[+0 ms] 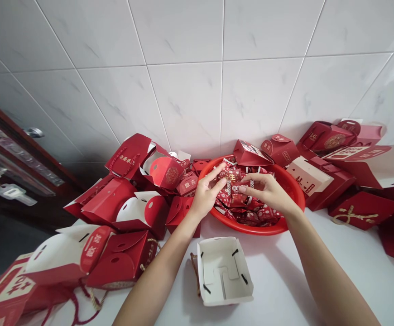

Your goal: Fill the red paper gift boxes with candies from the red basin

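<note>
Over a red plastic basin [297,194] full of small red printed wrapped packets [256,215], both of my hands are at work. My left hand [205,197] has its thumb and index finger at the left edge of a red packet with gold lettering [231,177]. From the other side my right hand [268,192] reaches in, its fingers curved and apart close to that packet. Whether its fingertips touch a packet is hard to make out. In front of the basin stands an open box [224,276], white inside, with a twisted cord handle at its left side.
Red gift boxes [115,258] crowd the left side, some with flaps up and cords trailing. More red boxes [363,210] stand at the right, and a few [251,154] against the tiled wall [190,99]. A dark cabinet with keys [13,192] is at far left.
</note>
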The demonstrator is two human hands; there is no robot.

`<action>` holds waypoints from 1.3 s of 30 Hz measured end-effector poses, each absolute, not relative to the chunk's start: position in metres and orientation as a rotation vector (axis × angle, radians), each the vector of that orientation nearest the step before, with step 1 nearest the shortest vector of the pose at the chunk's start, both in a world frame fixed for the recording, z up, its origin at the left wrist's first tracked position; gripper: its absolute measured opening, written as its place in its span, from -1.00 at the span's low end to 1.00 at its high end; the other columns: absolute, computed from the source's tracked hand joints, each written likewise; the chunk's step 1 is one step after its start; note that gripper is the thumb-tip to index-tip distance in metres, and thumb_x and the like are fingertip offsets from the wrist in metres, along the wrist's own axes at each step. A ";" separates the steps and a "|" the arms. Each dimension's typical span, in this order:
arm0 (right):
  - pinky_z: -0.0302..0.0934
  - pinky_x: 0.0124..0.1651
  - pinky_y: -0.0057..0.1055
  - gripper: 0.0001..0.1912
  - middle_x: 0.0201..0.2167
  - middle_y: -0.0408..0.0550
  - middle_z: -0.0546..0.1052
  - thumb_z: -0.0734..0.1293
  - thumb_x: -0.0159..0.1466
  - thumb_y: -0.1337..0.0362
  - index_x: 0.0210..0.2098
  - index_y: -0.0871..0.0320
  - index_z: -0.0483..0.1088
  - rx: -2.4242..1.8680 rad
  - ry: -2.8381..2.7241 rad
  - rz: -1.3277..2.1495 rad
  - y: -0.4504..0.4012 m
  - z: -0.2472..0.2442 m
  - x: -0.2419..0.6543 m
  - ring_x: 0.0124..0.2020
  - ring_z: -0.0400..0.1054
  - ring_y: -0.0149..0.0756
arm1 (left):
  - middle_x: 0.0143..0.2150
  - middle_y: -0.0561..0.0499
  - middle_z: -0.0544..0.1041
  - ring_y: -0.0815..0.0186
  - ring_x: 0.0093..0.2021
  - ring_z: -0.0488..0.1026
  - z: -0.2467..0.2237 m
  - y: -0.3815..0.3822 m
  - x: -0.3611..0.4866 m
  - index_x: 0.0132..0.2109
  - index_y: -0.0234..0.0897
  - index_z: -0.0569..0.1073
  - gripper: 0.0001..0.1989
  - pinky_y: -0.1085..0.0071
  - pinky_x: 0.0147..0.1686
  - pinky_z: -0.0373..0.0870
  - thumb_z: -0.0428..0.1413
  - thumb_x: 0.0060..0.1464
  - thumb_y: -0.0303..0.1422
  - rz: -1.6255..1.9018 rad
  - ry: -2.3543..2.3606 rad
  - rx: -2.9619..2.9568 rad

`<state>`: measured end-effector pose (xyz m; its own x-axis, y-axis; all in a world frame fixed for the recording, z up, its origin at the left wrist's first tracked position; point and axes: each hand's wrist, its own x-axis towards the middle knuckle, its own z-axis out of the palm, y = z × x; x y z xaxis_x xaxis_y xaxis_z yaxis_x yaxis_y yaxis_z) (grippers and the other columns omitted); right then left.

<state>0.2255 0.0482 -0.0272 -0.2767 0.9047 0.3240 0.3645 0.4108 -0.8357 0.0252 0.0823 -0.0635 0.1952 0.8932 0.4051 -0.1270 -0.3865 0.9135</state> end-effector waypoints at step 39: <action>0.42 -0.36 -0.32 -0.50 -0.44 -0.17 0.55 0.58 -0.01 -0.10 -0.31 0.15 0.47 -1.144 -1.565 1.259 0.049 -0.026 0.225 -0.45 0.56 -0.20 | 0.12 -0.12 0.62 0.04 0.14 0.55 -0.063 0.080 0.023 0.06 -0.24 0.59 -0.55 0.12 0.17 0.47 0.36 -0.02 -0.34 1.250 0.687 1.671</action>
